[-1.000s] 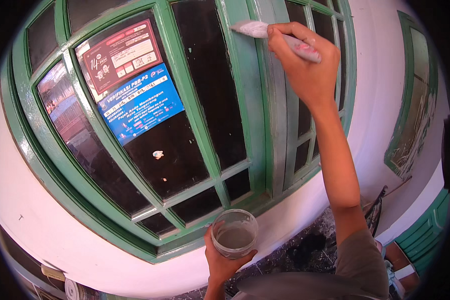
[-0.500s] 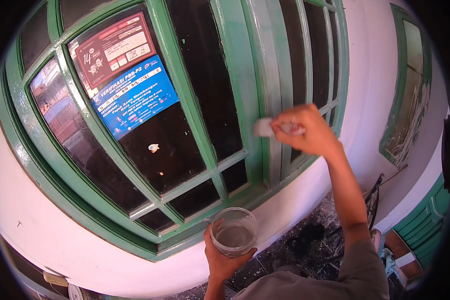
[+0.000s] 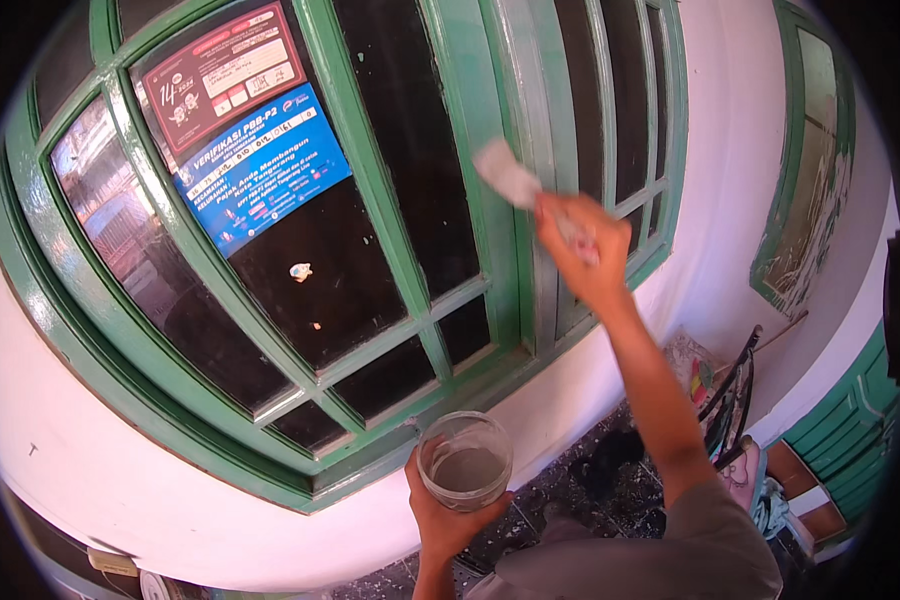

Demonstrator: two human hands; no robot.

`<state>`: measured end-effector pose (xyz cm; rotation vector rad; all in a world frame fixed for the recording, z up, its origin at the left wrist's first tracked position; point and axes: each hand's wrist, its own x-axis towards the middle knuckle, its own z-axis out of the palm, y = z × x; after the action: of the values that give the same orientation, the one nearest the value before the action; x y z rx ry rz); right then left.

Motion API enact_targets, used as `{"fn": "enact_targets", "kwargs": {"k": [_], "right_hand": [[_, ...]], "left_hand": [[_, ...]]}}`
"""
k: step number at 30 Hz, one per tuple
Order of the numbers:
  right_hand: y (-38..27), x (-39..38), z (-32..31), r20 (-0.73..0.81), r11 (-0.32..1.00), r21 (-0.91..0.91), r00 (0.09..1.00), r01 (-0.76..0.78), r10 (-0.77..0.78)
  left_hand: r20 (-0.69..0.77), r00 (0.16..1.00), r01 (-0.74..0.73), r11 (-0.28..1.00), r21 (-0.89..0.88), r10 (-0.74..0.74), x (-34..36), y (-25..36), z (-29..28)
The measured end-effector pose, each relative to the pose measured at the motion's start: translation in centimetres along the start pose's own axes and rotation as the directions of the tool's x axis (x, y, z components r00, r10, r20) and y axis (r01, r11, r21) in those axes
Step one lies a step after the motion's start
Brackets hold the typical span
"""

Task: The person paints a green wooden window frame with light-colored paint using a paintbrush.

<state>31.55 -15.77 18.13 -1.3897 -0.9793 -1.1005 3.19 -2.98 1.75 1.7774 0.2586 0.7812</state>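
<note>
My right hand (image 3: 592, 250) is closed around the handle of a paintbrush (image 3: 508, 176), raised in front of the window. The pale, broad bristles point up and left against a green wooden window frame (image 3: 495, 240). Part of the upright post beside the brush (image 3: 544, 290) looks greyer than the green around it. Lower down, my left hand (image 3: 445, 527) grips a clear round tub (image 3: 502, 450) from below and the side. Grey paint-like liquid covers the bottom of the tub, which stays close under the window sill (image 3: 400, 440).
Red and blue paper notices (image 3: 270, 170) stick to the dark glass at left. A second green window (image 3: 805, 160) is in the right wall. Dark metal railing or furniture (image 3: 735, 395) and cloths (image 3: 768, 508) lie low at right, above a spotted dark floor (image 3: 610, 500).
My right hand has shifted slightly left, and the brush has swung upward, bristles now higher on the frame. The left hand and tub stay nearly in place. The view has tilted slightly.
</note>
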Motion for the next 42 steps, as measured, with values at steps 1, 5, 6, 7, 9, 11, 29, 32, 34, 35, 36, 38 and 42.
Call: {"fn": "enact_targets", "kwargs": {"k": [1,5,6,7,9,11,29,32,34,35,36,38,42], "right_hand": [[0.8,-3.3,-0.1,0.020,0.998,0.018,0.998,-0.053,0.053],[1.4,-12.0,-0.8,0.115,0.983,0.009,0.977,-0.182,0.180],[1.1,-12.8,-0.9,0.232,0.942,-0.053,0.913,-0.331,0.334],[0.8,-13.2,-1.3,0.330,0.876,-0.141,0.813,-0.460,0.480],[1.5,-12.8,-1.2,0.397,0.872,-0.183,0.777,-0.455,0.489],[2.2,-11.1,-1.0,0.459,0.878,-0.229,0.749,-0.420,0.477],[2.6,-20.1,1.1,0.048,0.933,0.063,0.935,-0.354,0.351],[1.6,-21.3,0.5,0.150,0.913,-0.038,0.901,-0.406,0.407],[1.6,-21.5,-0.1,0.292,0.861,-0.139,0.810,-0.489,0.508],[1.7,-21.4,-0.3,0.290,0.861,-0.140,0.812,-0.488,0.507],[1.7,-21.2,-0.5,0.316,0.832,-0.175,0.770,-0.526,0.554],[2.1,-20.0,-0.5,0.339,0.803,-0.213,0.729,-0.557,0.595],[2.1,-13.2,0.1,0.179,0.905,-0.026,0.889,-0.424,0.421]], "left_hand": [[0.000,1.000,0.011,1.000,-0.012,-0.011,-0.2,0.0,0.0],[0.004,1.000,0.018,0.999,-0.030,-0.018,-0.4,-0.1,-0.3],[-0.015,1.000,0.000,1.000,-0.004,0.000,-0.5,-0.4,-0.6],[-0.026,0.999,-0.018,1.000,0.018,0.019,-0.6,-0.5,-0.7],[-0.036,0.999,-0.007,1.000,0.028,0.008,-0.7,-0.3,-0.8],[-0.039,0.999,0.002,0.999,0.036,-0.001,-0.9,-0.4,-0.7],[-0.069,0.997,0.047,0.999,0.017,-0.046,-0.5,-0.6,-0.6],[-0.057,0.997,0.044,0.999,-0.003,-0.044,-0.6,-0.8,-0.5],[-0.040,0.998,0.042,0.999,0.010,-0.041,-0.6,-0.8,-0.5],[-0.039,0.998,0.040,0.999,0.009,-0.039,-0.7,-0.8,-0.5],[-0.041,0.998,0.039,0.999,0.000,-0.039,-0.9,-0.8,-0.4],[-0.044,0.998,0.035,0.999,-0.013,-0.036,-0.8,-0.8,-0.2],[-0.034,0.998,0.053,0.998,-0.028,-0.054,-1.1,-0.6,-0.1]]}}
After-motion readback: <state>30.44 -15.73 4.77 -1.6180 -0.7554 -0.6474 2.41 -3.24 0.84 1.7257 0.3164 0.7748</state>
